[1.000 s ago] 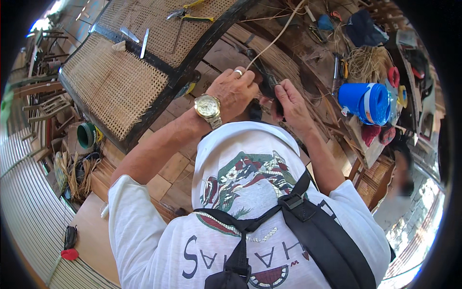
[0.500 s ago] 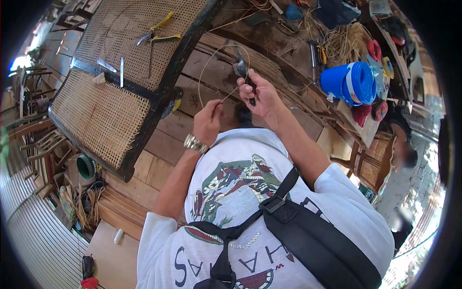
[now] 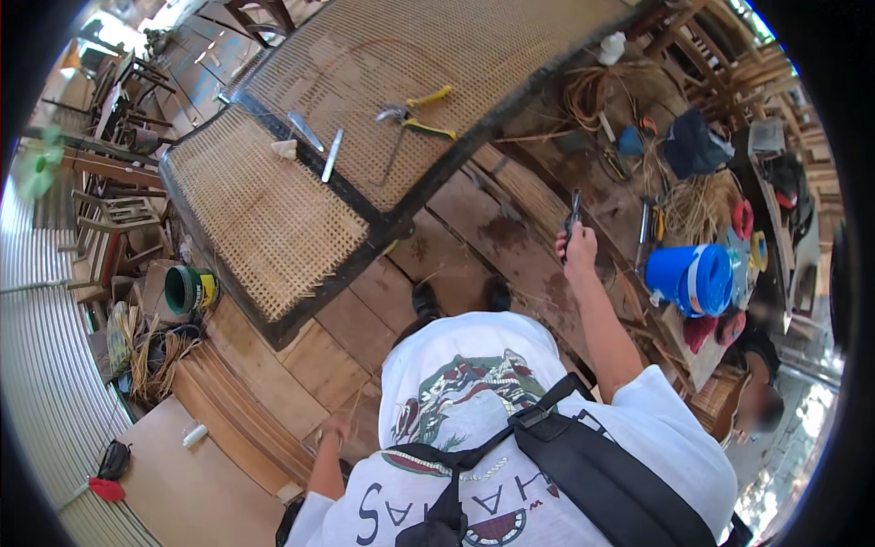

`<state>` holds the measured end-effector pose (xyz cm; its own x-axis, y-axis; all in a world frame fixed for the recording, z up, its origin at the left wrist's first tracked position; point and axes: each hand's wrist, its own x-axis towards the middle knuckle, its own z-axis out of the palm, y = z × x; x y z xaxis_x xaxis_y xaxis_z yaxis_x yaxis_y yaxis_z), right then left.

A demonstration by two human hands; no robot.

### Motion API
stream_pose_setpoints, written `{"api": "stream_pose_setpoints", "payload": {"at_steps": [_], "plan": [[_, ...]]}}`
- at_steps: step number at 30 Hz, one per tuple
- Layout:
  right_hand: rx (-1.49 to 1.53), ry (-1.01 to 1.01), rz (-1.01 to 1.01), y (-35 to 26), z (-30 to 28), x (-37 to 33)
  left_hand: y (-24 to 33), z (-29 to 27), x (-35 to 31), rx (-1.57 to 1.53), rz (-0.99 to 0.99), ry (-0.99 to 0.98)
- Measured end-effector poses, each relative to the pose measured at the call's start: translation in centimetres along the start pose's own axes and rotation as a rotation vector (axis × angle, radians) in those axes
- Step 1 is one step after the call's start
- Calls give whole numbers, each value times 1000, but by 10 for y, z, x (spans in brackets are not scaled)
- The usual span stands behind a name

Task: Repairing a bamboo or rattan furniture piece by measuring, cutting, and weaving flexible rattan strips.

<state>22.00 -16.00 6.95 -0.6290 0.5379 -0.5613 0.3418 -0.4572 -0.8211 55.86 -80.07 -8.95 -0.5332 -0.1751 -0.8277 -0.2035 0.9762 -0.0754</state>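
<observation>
Out to the right, my right hand (image 3: 580, 250) is closed around a dark-handled hand tool (image 3: 573, 217) with a metal end; its exact kind is hard to make out. Low on the left, beside my shirt, my left hand (image 3: 335, 428) is smeared by motion and its fingers cannot be read. Faint thin strands show near it. Ahead of me lies a black-framed woven cane panel (image 3: 273, 214). On its weave rest yellow-handled pliers (image 3: 428, 130), two flat metal blades (image 3: 333, 155) and a small pale block (image 3: 285, 149).
A blue bucket (image 3: 679, 278) stands on the low bench at right, near a bundle of cane strips (image 3: 690, 211) and a dark cap (image 3: 697, 144). At left are a green bucket (image 3: 180, 290) and wooden planks (image 3: 228, 406). Another person (image 3: 761, 406) is at far right.
My hands have moved apart: the right went rightward with the tool, the left dropped down and left. The looped cane strand between them no longer shows there. The view has shifted.
</observation>
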Motion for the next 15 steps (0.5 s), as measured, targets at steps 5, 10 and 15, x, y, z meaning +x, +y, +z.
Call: {"api": "stream_pose_setpoints", "payload": {"at_steps": [5,10,15], "plan": [[-428,-370,-100,3,66,-47,-17,152,-87,-399,475,442],[-797,-520,-511,77,208,-30,-1,163,-75,-830,895,916],[-1196,-345,-656,63,316,-18,64,-10,-59,-734,-115,72]]}}
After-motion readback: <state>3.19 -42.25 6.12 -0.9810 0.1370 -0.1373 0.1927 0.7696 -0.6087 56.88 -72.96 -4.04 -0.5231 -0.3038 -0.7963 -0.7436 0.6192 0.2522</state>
